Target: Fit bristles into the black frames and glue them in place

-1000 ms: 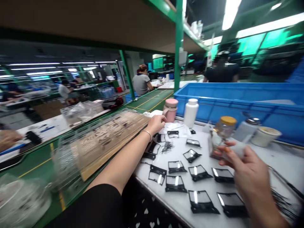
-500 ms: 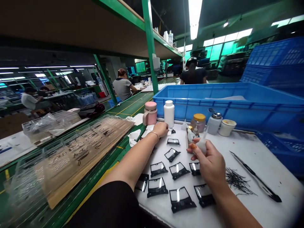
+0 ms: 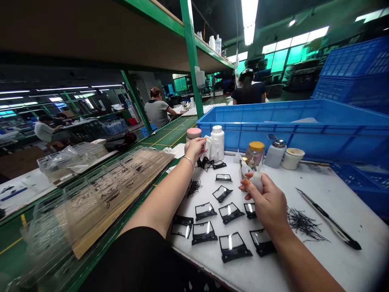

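Note:
My left hand (image 3: pixel 197 148) pinches a crumpled white tissue (image 3: pixel 212 149), lifted in front of a white bottle (image 3: pixel 218 138) and beside a pink-lidded mug (image 3: pixel 193 133). Closed around a small white squeeze bottle (image 3: pixel 257 181) with a thin nozzle is my right hand (image 3: pixel 270 198), raised over the right side of the white work surface. Several black frames with clear panes, among them one frame (image 3: pixel 233 246) at the front, lie between my forearms. A pile of thin black strips (image 3: pixel 304 223) rests right of my right hand, and a smaller black pile (image 3: pixel 193 187) lies by my left wrist.
Black-handled tweezers (image 3: pixel 330 221) lie at the right. A yellow-lidded jar (image 3: pixel 255 154), a pump bottle (image 3: pixel 275 153) and a white tub (image 3: pixel 292 158) stand before a large blue crate (image 3: pixel 298 136). Clear compartment trays (image 3: pixel 100 194) lie left. Co-workers sit farther back.
My left hand has risen from the table and moved slightly left, lifting the tissue up with it. My right hand stays nearly in place with the squeeze bottle.

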{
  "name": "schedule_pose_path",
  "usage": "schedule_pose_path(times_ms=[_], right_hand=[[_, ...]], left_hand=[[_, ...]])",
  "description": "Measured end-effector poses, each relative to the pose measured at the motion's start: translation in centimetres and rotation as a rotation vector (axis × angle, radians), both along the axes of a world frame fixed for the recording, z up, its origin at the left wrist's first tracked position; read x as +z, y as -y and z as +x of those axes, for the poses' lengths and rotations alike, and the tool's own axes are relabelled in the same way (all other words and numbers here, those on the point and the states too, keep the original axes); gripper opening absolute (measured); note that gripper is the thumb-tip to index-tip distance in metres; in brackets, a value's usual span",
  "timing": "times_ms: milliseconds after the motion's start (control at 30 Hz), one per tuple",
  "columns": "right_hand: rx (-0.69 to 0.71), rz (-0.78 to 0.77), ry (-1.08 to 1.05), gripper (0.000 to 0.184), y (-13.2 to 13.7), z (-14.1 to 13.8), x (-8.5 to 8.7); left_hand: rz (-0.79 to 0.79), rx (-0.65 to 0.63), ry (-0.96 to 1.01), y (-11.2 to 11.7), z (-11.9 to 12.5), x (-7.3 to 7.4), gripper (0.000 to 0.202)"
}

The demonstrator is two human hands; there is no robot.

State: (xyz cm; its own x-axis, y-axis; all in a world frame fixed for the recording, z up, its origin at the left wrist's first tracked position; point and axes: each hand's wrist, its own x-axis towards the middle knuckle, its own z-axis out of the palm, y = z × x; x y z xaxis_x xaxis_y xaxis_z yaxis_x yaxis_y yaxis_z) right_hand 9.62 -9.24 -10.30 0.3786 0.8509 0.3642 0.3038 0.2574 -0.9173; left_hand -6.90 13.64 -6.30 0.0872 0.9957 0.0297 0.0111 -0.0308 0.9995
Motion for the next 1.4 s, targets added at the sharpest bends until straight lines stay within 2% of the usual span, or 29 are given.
schedule_pose_path(times_ms=[167, 333, 467, 567, 667, 800, 933, 1067, 1167, 1267, 1400], right_hand=[[0.004, -0.003, -0.001, 0.025, -0.2, 0.1, 0.0], [0.002, -0.007, 0.010, 0.025, -0.1, 0.1, 0.0], [0.010, -0.007, 0.020, 0.026, 0.0, 0.0, -0.2], [0.015, -0.015, 0.020, 0.027, -0.1, 0.0, -0.3], [0.016, -0.024, 0.005, 0.029, -0.2, 0.0, -0.4], [0.070, -0.035, 0.013, 0.032, -0.2, 0.0, -0.3], [0.184, -0.036, 0.114, 0.029, 0.1, -0.5, -0.2], [0.277, 0.000, 0.278, 0.021, 0.4, -1.0, 0.0], [0.281, 0.009, 0.340, 0.020, 0.6, -1.2, 0.0], [0.292, 0.010, 0.361, 0.019, 0.6, -1.2, 0.0], [0.315, 0.016, 0.414, 0.016, 0.5, -1.3, -0.1]], left_hand=[[-0.039, -0.009, 0.155, 0.8, -0.3, 1.1, 0.012], [-0.047, -0.042, 0.212, 2.0, -1.5, 1.7, 0.007], [-0.068, -0.093, 0.215, 3.0, -2.5, 1.7, 0.012], [-0.031, -0.105, 0.257, 3.8, -2.9, 2.3, 0.016], [0.035, -0.134, 0.317, 5.1, -2.8, 3.6, 0.017], [0.059, -0.274, 0.332, 8.3, -2.2, 4.5, 0.020], [-0.034, -0.467, 0.335, 12.4, -1.3, 3.0, 0.018], [-0.162, -0.556, 0.417, 15.6, -0.6, 1.0, 0.018], [-0.196, -0.553, 0.480, 16.6, -0.3, 0.0, 0.021], [-0.169, -0.520, 0.486, 17.0, -0.1, -0.3, 0.028], [-0.131, -0.537, 0.433, 17.3, 0.2, -0.5, 0.017]])
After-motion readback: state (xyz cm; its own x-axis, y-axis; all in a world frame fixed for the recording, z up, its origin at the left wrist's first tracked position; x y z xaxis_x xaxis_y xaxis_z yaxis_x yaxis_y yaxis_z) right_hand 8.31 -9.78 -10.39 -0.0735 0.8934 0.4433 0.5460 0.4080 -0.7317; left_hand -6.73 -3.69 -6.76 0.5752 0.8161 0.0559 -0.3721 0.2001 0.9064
